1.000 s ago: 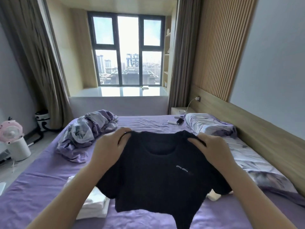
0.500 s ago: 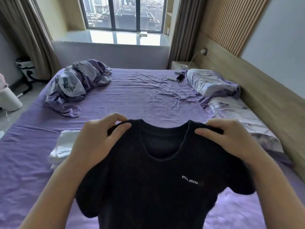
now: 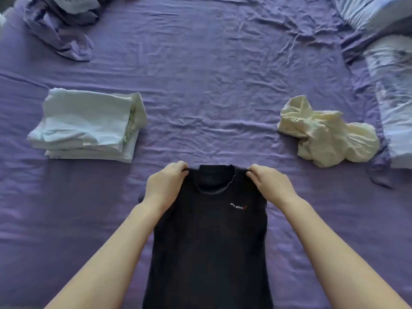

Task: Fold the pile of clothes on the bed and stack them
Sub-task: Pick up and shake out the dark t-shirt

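1. Both hands are pinching the black top at its shoulders: the left hand is gripping the left shoulder, the right hand the right, fingers curled over the fabric edge.
2. Between the hands the black top is hanging or lying lengthwise toward the person, collar away, over the purple sheet.
3. Left of the black top, a stack of folded white clothes is sitting on the sheet; right of it, a crumpled cream garment is lying well apart.
4. Beyond the black top, rumpled purple bedding and pillows are lying.
5. Both forearms are reaching forward, wrists angled inward toward the collar.
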Demonstrator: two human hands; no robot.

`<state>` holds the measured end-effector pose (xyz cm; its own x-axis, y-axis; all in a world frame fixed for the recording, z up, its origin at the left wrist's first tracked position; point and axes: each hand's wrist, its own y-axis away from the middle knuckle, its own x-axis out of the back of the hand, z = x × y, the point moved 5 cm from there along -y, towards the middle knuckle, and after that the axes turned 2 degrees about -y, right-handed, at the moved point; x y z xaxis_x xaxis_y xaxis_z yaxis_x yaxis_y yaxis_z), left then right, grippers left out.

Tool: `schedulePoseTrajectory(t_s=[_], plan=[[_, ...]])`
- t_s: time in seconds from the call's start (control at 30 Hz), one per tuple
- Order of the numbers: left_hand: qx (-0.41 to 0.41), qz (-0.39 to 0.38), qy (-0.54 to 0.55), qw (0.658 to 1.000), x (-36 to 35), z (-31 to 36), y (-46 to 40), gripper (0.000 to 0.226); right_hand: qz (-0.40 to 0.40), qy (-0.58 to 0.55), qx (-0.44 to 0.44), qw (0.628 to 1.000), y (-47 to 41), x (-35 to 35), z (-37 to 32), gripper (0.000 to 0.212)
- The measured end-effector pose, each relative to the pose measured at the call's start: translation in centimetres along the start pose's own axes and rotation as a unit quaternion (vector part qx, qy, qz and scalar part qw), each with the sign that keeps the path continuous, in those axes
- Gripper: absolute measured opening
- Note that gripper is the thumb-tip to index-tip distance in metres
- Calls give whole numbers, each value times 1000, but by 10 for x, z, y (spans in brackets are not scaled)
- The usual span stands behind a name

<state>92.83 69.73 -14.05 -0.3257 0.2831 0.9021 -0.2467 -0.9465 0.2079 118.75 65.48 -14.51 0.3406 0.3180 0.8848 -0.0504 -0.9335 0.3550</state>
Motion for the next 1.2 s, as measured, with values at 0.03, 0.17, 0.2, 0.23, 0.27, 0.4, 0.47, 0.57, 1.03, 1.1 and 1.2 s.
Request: schedulePoseTrajectory(t_s=[0.03, 0.17, 0.2, 0.23, 0.27, 0.4, 0.47, 0.57, 1.03, 1.1, 1.2], plan=[[-10, 15, -13, 1000, -9, -2, -10, 17, 12, 14, -1, 1000, -11, -8, 3, 28], [-60, 64, -90, 992, -31, -15, -58, 16, 72, 92, 29, 993, -55, -27, 11, 27], [-71, 74, -114, 988, -35, -20, -70, 14, 80, 106, 42, 990, -67, -31, 14, 28], [-75, 76, -136, 985, -38, -25, -83, 12, 87, 115, 48, 988, -79, -35, 17, 28], [-73, 78, -155, 982, -42, -31, -95, 12, 88, 120, 47, 988, -91, -39, 21, 28], [-49, 68, -189, 978, -66, -49, -137, 11, 94, 118, 20, 988, -138, -58, 31, 29], [-28, 60, -192, 979, -83, -55, -148, 11, 83, 115, 8, 990, -151, -70, 35, 30], [-6, 73, -199, 977, -96, -61, -160, 9, 89, 116, 14, 989, -165, -80, 41, 29], [-99, 194, -91, 972, -123, 9, -131, 15, 88, -194, -83, 973, -177, -78, 64, 43], [-142, 146, -10, 979, -148, 31, -112, 15, 79, -323, -115, 936, -169, -80, 72, 39], [-144, 48, -82, 985, -187, 49, -107, 41, 39, -336, -81, 938, -161, -80, 73, 36]])
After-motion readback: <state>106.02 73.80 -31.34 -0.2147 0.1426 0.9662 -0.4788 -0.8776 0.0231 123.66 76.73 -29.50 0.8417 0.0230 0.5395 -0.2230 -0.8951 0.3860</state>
